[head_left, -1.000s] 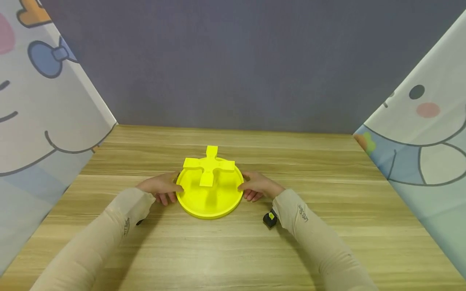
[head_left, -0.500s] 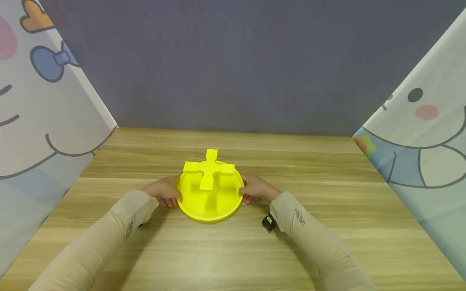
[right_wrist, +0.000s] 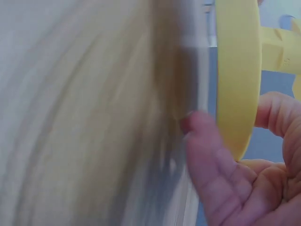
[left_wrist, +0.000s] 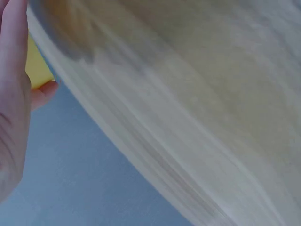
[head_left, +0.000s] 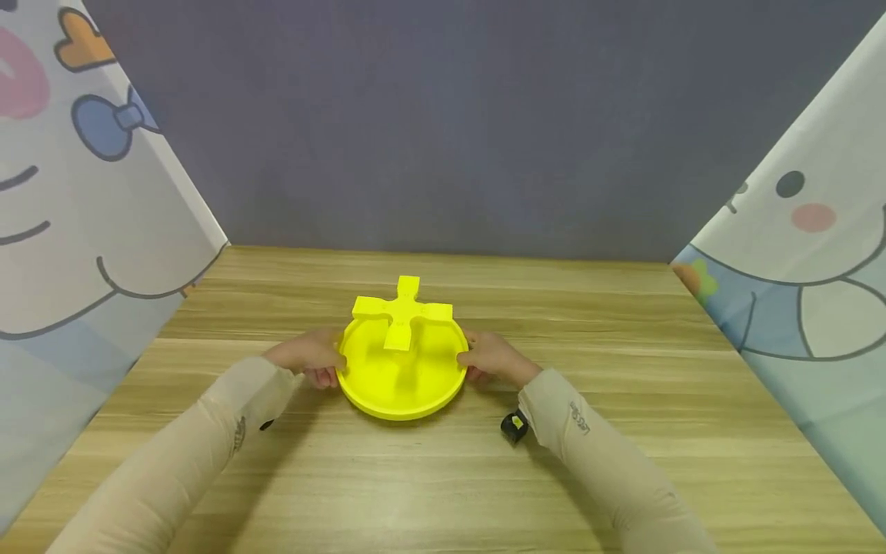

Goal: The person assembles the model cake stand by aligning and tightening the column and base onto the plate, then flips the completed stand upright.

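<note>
A yellow round tray (head_left: 377, 385) with a raised rim is in the middle of the head view. Over its far part a yellow cross-shaped piece (head_left: 401, 311) with flared arm ends stands on a short post. My left hand (head_left: 310, 352) grips the tray's left side, thumb over the rim. On the opposite side my right hand (head_left: 497, 358) holds the rim between thumb and fingers. The right wrist view shows the tray's edge (right_wrist: 237, 70) lifted off the tabletop, with fingers under it. Only a small yellow corner (left_wrist: 37, 66) appears beyond the hand in the left wrist view.
The wood-grain table (head_left: 429, 485) spreads all around the tray. A grey panel (head_left: 443, 123) stands along the back, with cartoon-printed panels on the left (head_left: 90, 231) and right (head_left: 831, 254). A black wrist device (head_left: 514, 425) hangs below the right cuff.
Both hands have closed in on the tray's rim and taken hold of it. The tray has come up off the table, tilting slightly, with the cross piece moving up with it.
</note>
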The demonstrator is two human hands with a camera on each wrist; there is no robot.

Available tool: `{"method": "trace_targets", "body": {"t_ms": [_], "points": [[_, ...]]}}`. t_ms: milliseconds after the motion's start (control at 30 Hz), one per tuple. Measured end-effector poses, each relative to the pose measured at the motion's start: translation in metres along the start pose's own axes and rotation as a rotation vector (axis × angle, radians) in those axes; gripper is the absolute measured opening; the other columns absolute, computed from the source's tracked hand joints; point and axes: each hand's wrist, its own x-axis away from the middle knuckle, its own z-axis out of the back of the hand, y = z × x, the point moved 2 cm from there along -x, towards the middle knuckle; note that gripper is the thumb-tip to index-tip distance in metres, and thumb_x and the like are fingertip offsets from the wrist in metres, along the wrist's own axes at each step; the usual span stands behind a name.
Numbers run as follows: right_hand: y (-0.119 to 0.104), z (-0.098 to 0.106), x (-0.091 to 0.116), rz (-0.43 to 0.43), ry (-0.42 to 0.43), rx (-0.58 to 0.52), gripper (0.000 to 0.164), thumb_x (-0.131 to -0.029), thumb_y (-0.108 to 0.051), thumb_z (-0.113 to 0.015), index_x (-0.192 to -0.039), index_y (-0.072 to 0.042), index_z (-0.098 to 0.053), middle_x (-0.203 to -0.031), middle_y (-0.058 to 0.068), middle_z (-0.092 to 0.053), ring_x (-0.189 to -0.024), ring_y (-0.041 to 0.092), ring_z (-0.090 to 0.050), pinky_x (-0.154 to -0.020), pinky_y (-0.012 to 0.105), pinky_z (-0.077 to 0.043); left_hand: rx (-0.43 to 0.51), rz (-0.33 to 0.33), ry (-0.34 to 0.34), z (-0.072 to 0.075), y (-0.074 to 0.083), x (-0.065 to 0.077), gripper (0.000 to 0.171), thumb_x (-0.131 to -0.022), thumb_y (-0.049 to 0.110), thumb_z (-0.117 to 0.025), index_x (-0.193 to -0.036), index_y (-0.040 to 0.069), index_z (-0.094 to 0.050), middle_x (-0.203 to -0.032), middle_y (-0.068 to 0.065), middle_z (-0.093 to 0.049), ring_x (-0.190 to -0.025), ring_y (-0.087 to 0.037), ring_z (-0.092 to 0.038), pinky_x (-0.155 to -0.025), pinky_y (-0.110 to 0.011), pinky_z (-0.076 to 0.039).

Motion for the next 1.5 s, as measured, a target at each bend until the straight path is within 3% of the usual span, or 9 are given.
{"method": "trace_targets", "body": {"t_ms": [200,400,567,867,967,1100,1233,1400,1500], "points": [[-0.002,0.007,0.007,0.035,-0.05,-0.324,0.076,-0.08,-0.001,-0.057,-0.15,-0.004,-0.028,-0.075,0.009,-0.067,-0.056,0.014,-0.063,-0.059,0.029,-0.057,0.057,-0.077,-0.008,0.009,0.004,0.009,0.077,-0.08,0.001,-0.054,-0.146,-0.01,-0.017,-0.066,-0.009,-0.062,-0.054,-0.014,-0.06,-0.053,-0.026,-0.054],[-0.006,0.014,0.019,0.174,-0.186,-0.701,0.071,-0.092,0.007,-0.048,-0.153,-0.002,-0.012,-0.082,0.006,-0.071,-0.065,0.014,-0.07,-0.063,0.026,-0.057,0.048,-0.137,-0.004,0.018,0.011,0.023,0.083,-0.083,0.008,-0.054,-0.15,-0.007,-0.008,-0.069,-0.009,-0.064,-0.059,-0.016,-0.062,-0.06,-0.031,-0.056],[-0.01,0.02,0.03,0.272,-0.228,-0.823,0.066,-0.094,0.012,-0.041,-0.151,0.003,-0.011,-0.081,0.006,-0.072,-0.068,0.014,-0.071,-0.061,0.024,-0.056,0.089,-0.207,-0.035,0.02,0.015,0.03,0.084,-0.086,0.008,-0.053,-0.151,-0.003,-0.002,-0.086,-0.013,-0.066,-0.075,-0.029,-0.066,-0.077,-0.041,-0.056],[-0.008,0.025,0.04,0.311,-0.188,-0.871,0.067,-0.093,0.011,-0.042,-0.152,0.002,-0.009,-0.081,0.006,-0.072,-0.066,0.013,-0.07,-0.06,0.023,-0.056,0.613,-0.384,-0.101,0.014,0.008,0.031,0.084,-0.092,-0.006,-0.048,-0.153,0.008,0.009,-0.098,-0.009,-0.064,-0.075,-0.019,-0.068,-0.076,-0.038,-0.057],[-0.007,0.03,0.042,0.396,-0.222,-0.9,0.07,-0.093,0.011,-0.044,-0.151,0.003,-0.006,-0.087,0.004,-0.071,-0.072,0.012,-0.07,-0.065,0.023,-0.056,0.725,-0.471,-0.098,0.008,0.009,0.029,0.081,-0.092,-0.008,-0.045,-0.153,0.006,0.006,-0.101,-0.006,-0.066,-0.077,-0.019,-0.07,-0.073,-0.037,-0.057],[-0.003,0.036,0.046,0.545,-0.31,-0.932,0.077,-0.088,0.018,-0.041,-0.15,0.005,0.003,-0.099,0.005,-0.068,-0.083,0.013,-0.068,-0.074,0.024,-0.055,0.849,-0.485,-0.082,0.001,0.009,0.027,0.078,-0.09,-0.009,-0.042,-0.153,0.003,0.003,-0.097,-0.004,-0.07,-0.073,-0.016,-0.07,-0.069,-0.034,-0.058],[-0.001,0.039,0.049,0.608,-0.251,-0.787,0.083,-0.082,0.024,-0.047,-0.148,0.009,0.002,-0.104,0.004,-0.065,-0.088,0.011,-0.065,-0.079,0.024,-0.054,0.909,-0.455,-0.067,-0.003,0.008,0.024,0.076,-0.09,-0.006,-0.041,-0.153,0.003,0.001,-0.091,-0.002,-0.072,-0.07,-0.013,-0.07,-0.066,-0.029,-0.057],[-0.005,0.04,0.052,0.564,0.029,-0.392,0.079,-0.08,0.014,-0.066,-0.147,0.008,-0.025,-0.106,0.014,-0.065,-0.092,0.016,-0.064,-0.081,0.031,-0.055,0.927,-0.467,-0.094,-0.001,0.007,0.022,0.072,-0.092,-0.006,-0.038,-0.152,0.001,0.001,-0.093,-0.002,-0.072,-0.072,-0.012,-0.07,-0.068,-0.029,-0.057],[-0.009,0.041,0.055,0.589,0.188,-0.162,0.068,-0.077,0.008,-0.074,-0.138,0.005,-0.045,-0.11,0.021,-0.064,-0.098,0.025,-0.064,-0.082,0.039,-0.055,0.935,-0.463,-0.109,0.002,0.005,0.022,0.068,-0.093,-0.007,-0.036,-0.153,0.0,-0.002,-0.095,-0.002,-0.072,-0.074,-0.012,-0.07,-0.069,-0.029,-0.057]]}}
